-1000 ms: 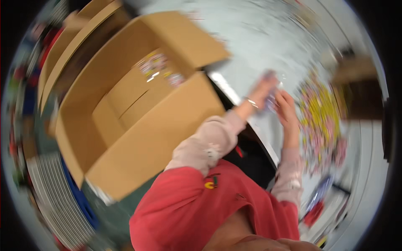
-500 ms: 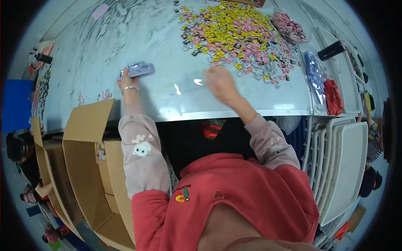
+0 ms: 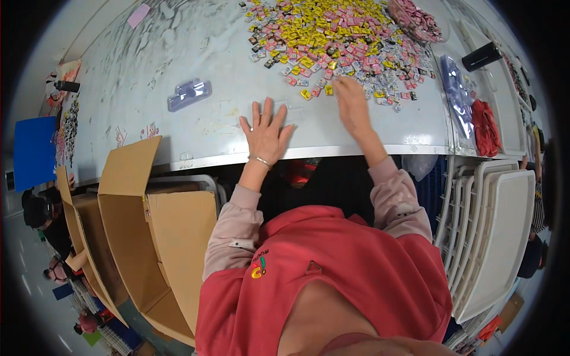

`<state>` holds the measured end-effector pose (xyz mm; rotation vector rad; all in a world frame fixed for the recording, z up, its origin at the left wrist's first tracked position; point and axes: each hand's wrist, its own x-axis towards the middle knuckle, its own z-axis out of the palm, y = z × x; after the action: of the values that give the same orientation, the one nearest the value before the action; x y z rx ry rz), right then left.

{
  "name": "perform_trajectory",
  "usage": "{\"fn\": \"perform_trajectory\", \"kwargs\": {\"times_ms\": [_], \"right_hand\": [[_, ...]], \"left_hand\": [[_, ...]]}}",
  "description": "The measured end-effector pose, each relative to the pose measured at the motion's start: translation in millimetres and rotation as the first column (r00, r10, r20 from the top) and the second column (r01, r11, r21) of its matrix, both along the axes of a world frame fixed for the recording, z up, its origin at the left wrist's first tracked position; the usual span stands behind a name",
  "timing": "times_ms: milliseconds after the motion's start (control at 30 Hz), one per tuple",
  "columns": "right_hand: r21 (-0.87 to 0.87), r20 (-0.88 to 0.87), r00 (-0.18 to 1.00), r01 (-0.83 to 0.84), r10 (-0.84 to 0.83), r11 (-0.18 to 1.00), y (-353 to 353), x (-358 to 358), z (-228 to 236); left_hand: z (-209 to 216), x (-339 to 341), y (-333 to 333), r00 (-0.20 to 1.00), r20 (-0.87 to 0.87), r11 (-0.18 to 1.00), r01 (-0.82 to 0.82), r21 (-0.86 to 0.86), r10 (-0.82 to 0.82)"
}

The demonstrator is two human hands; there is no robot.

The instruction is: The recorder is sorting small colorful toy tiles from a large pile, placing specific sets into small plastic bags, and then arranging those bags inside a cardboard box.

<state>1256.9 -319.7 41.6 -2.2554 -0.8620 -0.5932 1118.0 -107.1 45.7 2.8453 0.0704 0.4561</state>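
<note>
My left hand point(image 3: 265, 133) lies with fingers spread, palm down near the table's front edge. A flat clear plastic piece point(image 3: 294, 107) shows faintly at its fingertips. My right hand point(image 3: 354, 107) is at the near edge of a big pile of small pink, yellow, white and black pieces point(image 3: 338, 35). Its fingers are drawn together in a pinch, and whatever is between them is hidden. To the left of my left hand, apart from it, a stack of clear bluish plastic shells point(image 3: 189, 95) rests on the marbled table point(image 3: 136, 77).
An open cardboard box point(image 3: 127, 237) stands below the table at left. At right are stacked white trays point(image 3: 496, 237), a purplish plastic bundle point(image 3: 456, 98), red cloth point(image 3: 487, 127) and a black cylinder point(image 3: 481, 57). A clear bowl of pink pieces point(image 3: 418, 22) stands behind. People work at both sides.
My left hand has let go of the plastic shells, moved right and spread on the table. My right hand has moved right to the pile's edge. The view has shifted slightly.
</note>
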Motion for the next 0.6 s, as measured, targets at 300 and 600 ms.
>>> {"fn": "perform_trajectory", "kwargs": {"times_ms": [300, 600], "right_hand": [[-0.072, -0.15, 0.988, -0.051, 0.04, 0.996, -17, -8, 16], [0.099, -0.243, 0.954, -0.155, 0.175, 0.983, 39, 30, 36]], "left_hand": [[22, 1, 2, 0.991, -0.117, 0.996, 0.057, -0.075, -0.066], [3, 131, 35, 0.923, 0.383, 0.991, 0.076, -0.11, -0.029]]}}
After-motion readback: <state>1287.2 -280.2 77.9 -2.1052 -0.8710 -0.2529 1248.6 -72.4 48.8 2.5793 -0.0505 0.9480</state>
